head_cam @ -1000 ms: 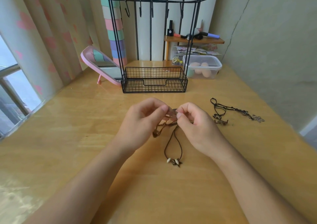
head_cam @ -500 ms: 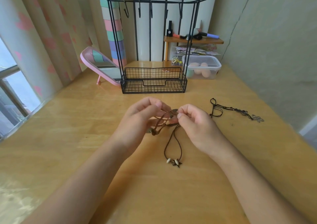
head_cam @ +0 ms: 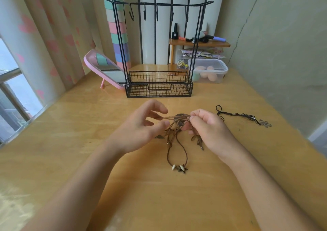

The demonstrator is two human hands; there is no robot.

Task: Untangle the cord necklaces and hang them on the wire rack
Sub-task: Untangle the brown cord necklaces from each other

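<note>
A tangle of brown cord necklaces [head_cam: 177, 124] hangs between my hands just above the wooden table [head_cam: 70, 124]. My left hand [head_cam: 141, 128] pinches a light cord strand near its thumb, fingers spread. My right hand [head_cam: 207, 126] pinches the bundle at its fingertips. One loop with white beads and a dark star [head_cam: 179, 168] trails onto the table toward me. A black cord necklace [head_cam: 238, 114] with a metal flower charm lies apart on the right. The black wire rack [head_cam: 159, 83] with several hooks on its top bar stands behind, nothing hanging from it.
A pink-framed mirror [head_cam: 99, 67] leans left of the rack. A clear lidded box [head_cam: 208, 71] with beige sponges sits to its right, under a small wooden shelf [head_cam: 200, 43] with cosmetics. Curtains and a window are at the left, a wall at the right.
My hands have drawn slightly apart, stretching the brown cords between them. The left hand's fingers have opened out. More of the tangle now hangs under my right hand.
</note>
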